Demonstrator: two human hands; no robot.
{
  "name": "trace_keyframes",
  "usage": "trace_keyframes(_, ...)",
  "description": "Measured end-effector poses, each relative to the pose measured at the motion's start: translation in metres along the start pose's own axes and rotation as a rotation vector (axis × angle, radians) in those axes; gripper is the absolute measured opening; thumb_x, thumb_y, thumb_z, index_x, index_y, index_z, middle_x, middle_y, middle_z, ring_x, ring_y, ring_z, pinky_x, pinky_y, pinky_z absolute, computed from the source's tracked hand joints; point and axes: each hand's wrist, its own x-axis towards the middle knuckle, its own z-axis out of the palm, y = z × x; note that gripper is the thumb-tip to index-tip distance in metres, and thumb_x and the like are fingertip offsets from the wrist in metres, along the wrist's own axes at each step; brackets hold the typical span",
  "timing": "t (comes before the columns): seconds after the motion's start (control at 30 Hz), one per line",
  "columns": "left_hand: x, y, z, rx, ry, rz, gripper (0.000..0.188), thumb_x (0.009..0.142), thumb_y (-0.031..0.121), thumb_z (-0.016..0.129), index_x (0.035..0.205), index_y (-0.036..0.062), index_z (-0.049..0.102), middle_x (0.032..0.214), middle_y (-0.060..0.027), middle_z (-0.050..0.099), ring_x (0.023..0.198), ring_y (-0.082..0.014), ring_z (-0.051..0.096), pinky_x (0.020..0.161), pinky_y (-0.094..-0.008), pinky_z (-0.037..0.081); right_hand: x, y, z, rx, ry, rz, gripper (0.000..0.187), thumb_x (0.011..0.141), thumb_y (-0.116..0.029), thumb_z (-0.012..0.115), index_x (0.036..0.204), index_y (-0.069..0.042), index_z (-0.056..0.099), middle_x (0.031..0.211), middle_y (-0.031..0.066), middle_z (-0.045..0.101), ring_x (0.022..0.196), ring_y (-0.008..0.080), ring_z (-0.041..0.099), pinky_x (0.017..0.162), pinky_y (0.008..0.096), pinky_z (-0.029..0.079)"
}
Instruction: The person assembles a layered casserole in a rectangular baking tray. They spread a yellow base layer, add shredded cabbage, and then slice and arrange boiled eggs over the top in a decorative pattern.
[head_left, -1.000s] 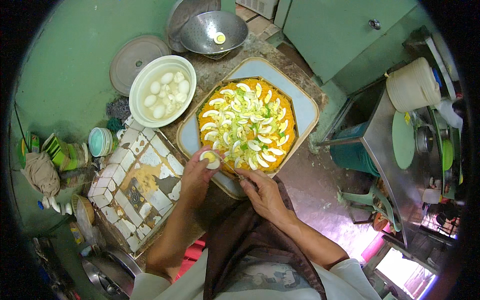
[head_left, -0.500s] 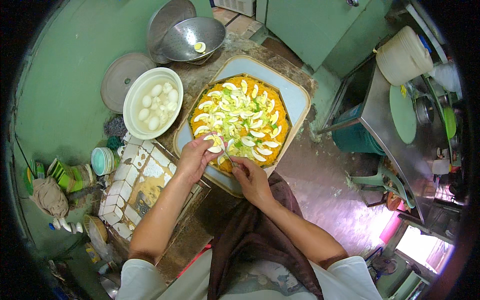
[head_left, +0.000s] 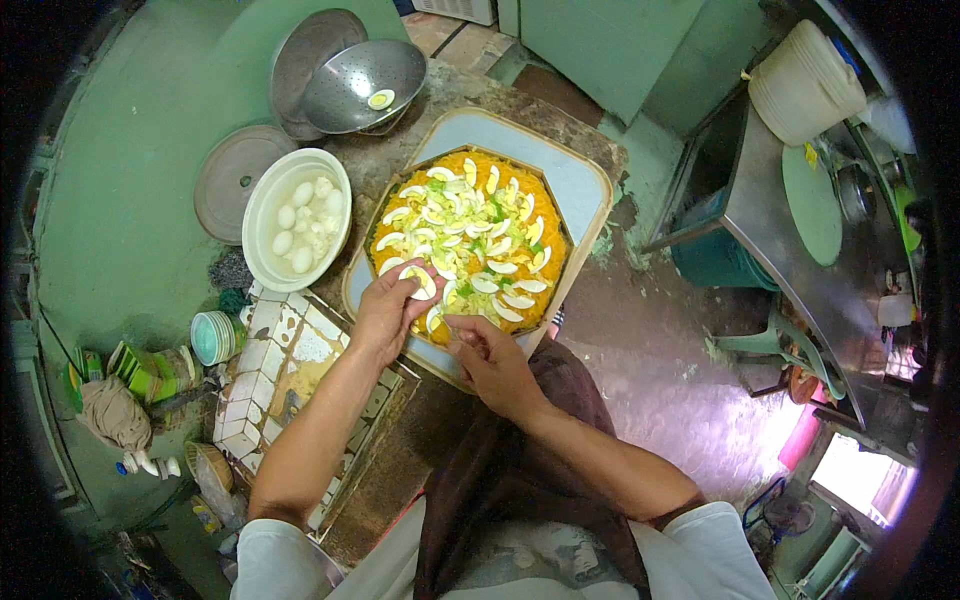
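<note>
My left hand (head_left: 385, 308) holds a cut piece of boiled egg (head_left: 420, 284), its yolk side showing, over the near left edge of a big eight-sided tray of food (head_left: 556, 220). Orange noodle-like food in the tray is topped with many egg wedges (head_left: 503, 267) and chopped pale green vegetable. Close beside it, my right hand (head_left: 497, 368) is closed in a pinch at the tray's near edge. What those fingers hold is hidden. The food tray rests on a larger pale blue board with a tan rim (head_left: 590, 190).
Left of the tray stands a white bowl (head_left: 338, 235) of water with several peeled eggs. Behind it, a metal colander (head_left: 340, 85) holds a halved egg (head_left: 381, 99). A round grey lid (head_left: 225, 185) leans nearby. At right are a steel table (head_left: 760, 190) and a white jug (head_left: 805, 95).
The view has shifted slightly. My right hand has moved a little away from the egg piece; the thin metal utensil that showed at its fingers no longer shows. My left hand keeps the egg.
</note>
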Motion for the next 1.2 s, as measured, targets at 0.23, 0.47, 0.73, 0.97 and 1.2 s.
trace_keyframes(0.23,0.007,-0.011,0.016,-0.107,-0.019,-0.072,0.032,0.098,0.001,0.05,0.129,-0.01,0.049,0.119,-0.0196,0.062,0.106,-0.0272,0.066,0.093,-0.0373,0.058,0.011,0.019,-0.03,-0.24,0.161,-0.042,0.032,0.098,-0.015,0.056,0.127,-0.002,0.055,0.093,0.008,0.069,0.066,0.0121,0.061,0.059,0.0267,0.049)
trace_keyframes(0.47,0.012,-0.015,0.02,-0.061,0.006,-0.044,0.033,0.099,0.001,0.049,0.131,-0.0085,0.047,0.119,-0.0203,0.061,0.107,-0.0298,0.065,0.096,-0.0384,0.057,0.012,-0.009,-0.032,0.202,0.105,0.256,0.034,0.101,-0.018,0.052,0.129,0.001,0.054,0.095,0.0047,0.068,0.061,0.0084,0.055,0.055,0.0236,0.045)
trace_keyframes(0.73,0.002,-0.028,0.034,-0.257,0.002,-0.062,0.033,0.1,0.001,0.047,0.131,-0.0088,0.046,0.121,-0.0197,0.06,0.113,-0.0319,0.063,0.101,-0.0417,0.053,0.001,-0.006,-0.063,-0.424,0.093,-0.028,0.03,0.095,-0.015,0.058,0.122,-0.003,0.062,0.098,0.0162,0.07,0.091,0.0256,0.068,0.082,0.0366,0.053)
trace_keyframes(0.97,0.011,-0.03,0.037,-0.255,0.038,-0.03,0.032,0.101,0.002,0.046,0.132,-0.0072,0.047,0.123,-0.0186,0.06,0.115,-0.0294,0.062,0.102,-0.0412,0.052,0.025,-0.026,-0.066,-0.033,0.083,0.303,0.033,0.1,-0.014,0.055,0.132,-0.007,0.057,0.088,0.0016,0.063,0.06,0.0087,0.056,0.049,0.0239,0.044)
trace_keyframes(1.2,0.008,-0.036,0.041,-0.394,-0.035,0.008,0.03,0.1,0.001,0.046,0.129,-0.0071,0.048,0.122,-0.0183,0.06,0.114,-0.032,0.062,0.103,-0.0414,0.052,0.009,-0.024,-0.074,-0.41,0.048,-0.019,0.028,0.096,-0.015,0.06,0.123,-0.006,0.064,0.098,0.0132,0.072,0.073,0.0218,0.068,0.07,0.0332,0.055)
